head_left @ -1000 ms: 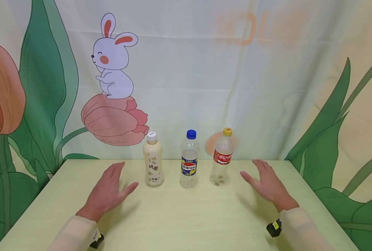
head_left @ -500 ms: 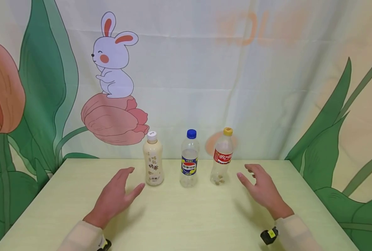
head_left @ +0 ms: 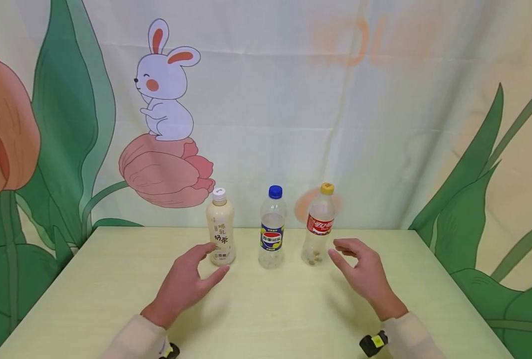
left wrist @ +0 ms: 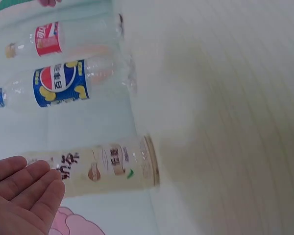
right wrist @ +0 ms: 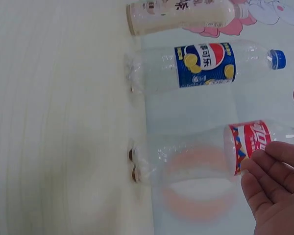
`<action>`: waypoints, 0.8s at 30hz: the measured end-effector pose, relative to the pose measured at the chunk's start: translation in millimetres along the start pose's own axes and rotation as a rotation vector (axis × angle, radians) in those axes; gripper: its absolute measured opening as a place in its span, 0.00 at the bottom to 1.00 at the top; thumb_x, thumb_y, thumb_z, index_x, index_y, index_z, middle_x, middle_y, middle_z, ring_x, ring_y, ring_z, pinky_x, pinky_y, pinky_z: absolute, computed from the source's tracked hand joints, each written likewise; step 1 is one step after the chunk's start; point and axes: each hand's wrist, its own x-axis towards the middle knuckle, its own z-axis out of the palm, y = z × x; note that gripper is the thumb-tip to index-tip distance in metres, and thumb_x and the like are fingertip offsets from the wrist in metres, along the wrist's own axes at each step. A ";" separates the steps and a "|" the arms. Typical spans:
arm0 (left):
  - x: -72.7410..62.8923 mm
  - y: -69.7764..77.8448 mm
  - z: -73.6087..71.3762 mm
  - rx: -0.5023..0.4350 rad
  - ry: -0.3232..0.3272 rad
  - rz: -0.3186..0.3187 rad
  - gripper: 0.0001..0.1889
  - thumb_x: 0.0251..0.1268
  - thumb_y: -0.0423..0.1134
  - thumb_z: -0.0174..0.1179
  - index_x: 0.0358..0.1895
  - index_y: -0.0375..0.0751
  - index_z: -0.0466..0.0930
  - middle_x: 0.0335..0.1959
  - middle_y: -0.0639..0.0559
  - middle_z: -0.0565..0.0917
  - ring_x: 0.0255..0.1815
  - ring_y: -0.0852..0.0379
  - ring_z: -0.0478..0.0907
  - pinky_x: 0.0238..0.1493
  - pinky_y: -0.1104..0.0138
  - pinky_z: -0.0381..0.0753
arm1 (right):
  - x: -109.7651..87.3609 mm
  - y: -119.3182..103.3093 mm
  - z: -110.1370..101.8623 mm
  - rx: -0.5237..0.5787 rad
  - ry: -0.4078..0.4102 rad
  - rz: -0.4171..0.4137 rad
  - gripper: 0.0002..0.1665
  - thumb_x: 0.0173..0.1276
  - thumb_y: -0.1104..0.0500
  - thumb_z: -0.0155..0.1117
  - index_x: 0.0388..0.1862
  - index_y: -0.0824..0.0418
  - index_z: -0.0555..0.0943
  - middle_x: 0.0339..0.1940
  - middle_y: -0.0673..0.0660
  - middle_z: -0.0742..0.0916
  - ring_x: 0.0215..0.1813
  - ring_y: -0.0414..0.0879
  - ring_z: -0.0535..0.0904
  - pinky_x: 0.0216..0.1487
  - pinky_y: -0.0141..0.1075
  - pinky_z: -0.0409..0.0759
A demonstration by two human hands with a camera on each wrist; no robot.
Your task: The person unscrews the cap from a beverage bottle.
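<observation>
Cream bottle (head_left: 221,224) with its white cap (head_left: 219,193) stands upright at the left of a row of three on the pale table (head_left: 266,309), and from my end I see the left hand (head_left: 187,281) at its near left side. That hand's fingers lie together, gently bent, with the thumb held well away; nothing is pinched. In the head view a fingertip overlaps the bottle's edge, and I cannot tell whether it touches. The cola bottle (head_left: 272,238) with the blue cap (head_left: 275,192) stands upright in the middle, apart from both neighbours and between the two hands. At the right end I have the red-label bottle (head_left: 321,224), its yellow cap (head_left: 327,188) on and some small lumps (head_left: 315,258) at its bottom. The right hand (head_left: 365,271) is just beside it on the right, fingers softly curved, thumb apart, grasping nothing. My right wrist view shows those fingertips in front of the red label, contact unclear. Behind everything I see a backdrop (head_left: 266,109) printed with a rabbit (head_left: 169,117) and flowers
</observation>
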 end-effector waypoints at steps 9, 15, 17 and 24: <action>7.7 18.8 11.9 -0.106 -0.005 -0.025 0.35 0.55 0.51 0.77 0.63 0.38 0.80 0.61 0.43 0.85 0.59 0.44 0.85 0.61 0.50 0.84 | 4.5 -23.0 9.3 0.154 0.003 -0.047 0.19 0.69 0.51 0.73 0.55 0.57 0.86 0.53 0.55 0.90 0.53 0.50 0.88 0.59 0.52 0.86; 12.1 28.4 17.7 -0.154 0.002 -0.048 0.33 0.55 0.51 0.77 0.61 0.37 0.81 0.60 0.44 0.85 0.58 0.45 0.85 0.62 0.52 0.84 | 10.0 -36.0 14.4 0.199 -0.008 -0.022 0.21 0.68 0.49 0.73 0.55 0.56 0.86 0.52 0.53 0.90 0.53 0.49 0.88 0.61 0.53 0.85; 13.7 31.0 20.1 -0.170 0.002 -0.052 0.33 0.55 0.50 0.77 0.61 0.38 0.81 0.59 0.44 0.86 0.57 0.46 0.86 0.62 0.53 0.84 | 12.5 -40.6 15.7 0.225 -0.015 -0.006 0.21 0.68 0.48 0.73 0.55 0.56 0.86 0.53 0.54 0.90 0.54 0.49 0.87 0.62 0.53 0.84; 20.5 39.7 27.9 -0.263 -0.024 -0.093 0.34 0.57 0.48 0.76 0.65 0.37 0.78 0.63 0.43 0.83 0.63 0.44 0.83 0.65 0.55 0.82 | 23.1 -60.4 20.9 0.276 -0.030 0.018 0.21 0.67 0.45 0.73 0.55 0.53 0.87 0.53 0.53 0.90 0.55 0.49 0.87 0.65 0.54 0.83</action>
